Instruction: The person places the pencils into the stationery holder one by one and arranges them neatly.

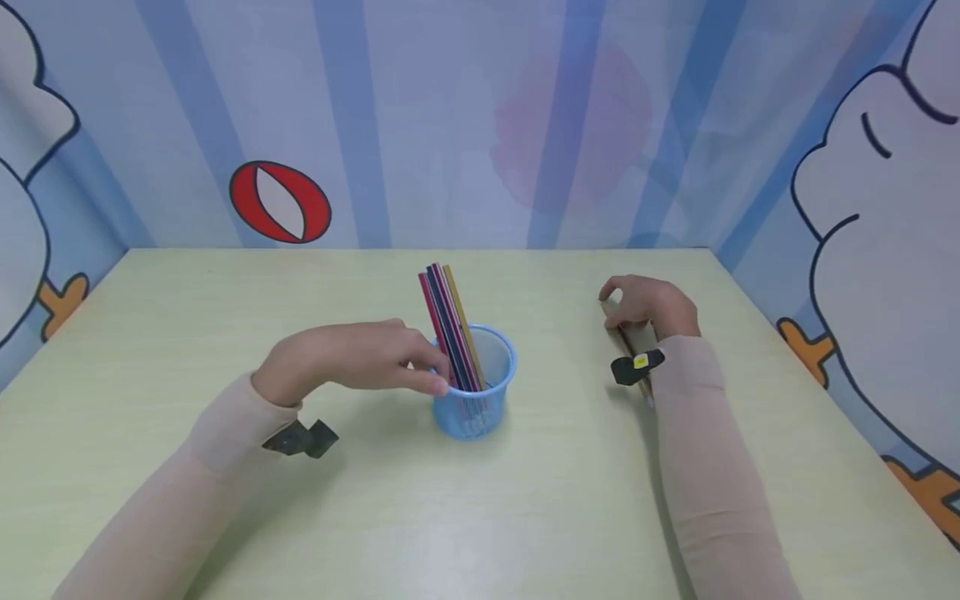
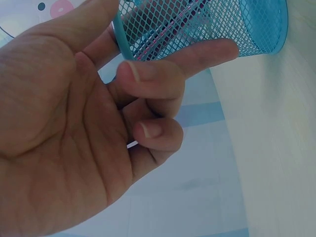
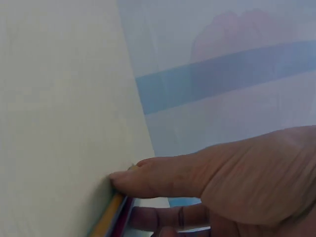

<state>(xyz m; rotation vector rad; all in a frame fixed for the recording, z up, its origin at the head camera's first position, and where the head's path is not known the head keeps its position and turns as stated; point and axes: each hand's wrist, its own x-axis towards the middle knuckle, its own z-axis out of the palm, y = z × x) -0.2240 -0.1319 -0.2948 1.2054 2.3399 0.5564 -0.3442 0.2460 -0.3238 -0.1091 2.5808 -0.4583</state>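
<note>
A blue mesh pencil cup (image 1: 471, 417) stands upright on the table, with several coloured pencils (image 1: 452, 333) leaning in it. My left hand (image 1: 367, 357) grips the cup's rim at its left side. In the left wrist view, that hand's thumb and a finger lie at the rim of the mesh cup (image 2: 256, 24), and other fingers are bent. Farther right, my right hand (image 1: 648, 302) pinches pencils (image 1: 624, 340) low over the table. The right wrist view shows a yellow pencil (image 3: 106, 217) and a dark red one (image 3: 122, 217) between thumb and fingers; their far ends are out of that frame.
The pale wooden table (image 1: 525, 517) runs back to a blue striped backdrop (image 1: 450, 125) with cartoon prints. Printed side panels stand at left and right. A small dark camera (image 1: 637, 367) sits at the right wrist, partly over the pencils there.
</note>
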